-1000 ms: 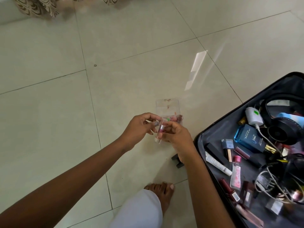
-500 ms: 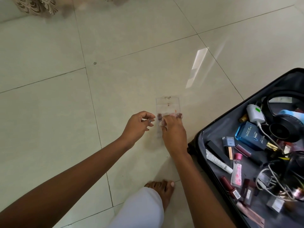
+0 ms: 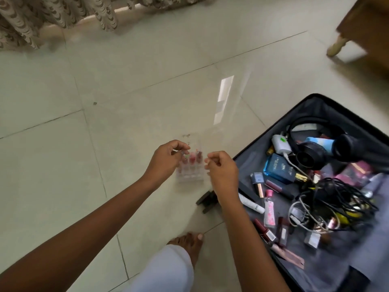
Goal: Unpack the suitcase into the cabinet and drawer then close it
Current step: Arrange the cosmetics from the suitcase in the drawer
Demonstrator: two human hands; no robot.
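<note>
A clear plastic case (image 3: 190,171) with several pink and red lipsticks standing in it lies on the tiled floor. My left hand (image 3: 166,159) is over the case's upper left corner, with curled fingertips at the lipstick tops; the contact is hidden. My right hand (image 3: 221,167) hovers just right of the case, fingers loosely curled and holding nothing. The open black suitcase (image 3: 303,110) lies on the floor at the right. It holds black headphones (image 3: 315,148), a blue perfume box (image 3: 277,167), tangled cables (image 3: 336,203) and several small cosmetics.
A wooden furniture leg (image 3: 336,45) stands at the top right. A patterned curtain (image 3: 52,13) hangs along the top left. My bare foot (image 3: 189,243) is on the floor below the case. A suitcase wheel (image 3: 207,201) sticks out beside my right wrist.
My right hand put a lipstick into the case, then drew back to the right. My left hand moved onto the case's left corner. The view tilted up.
</note>
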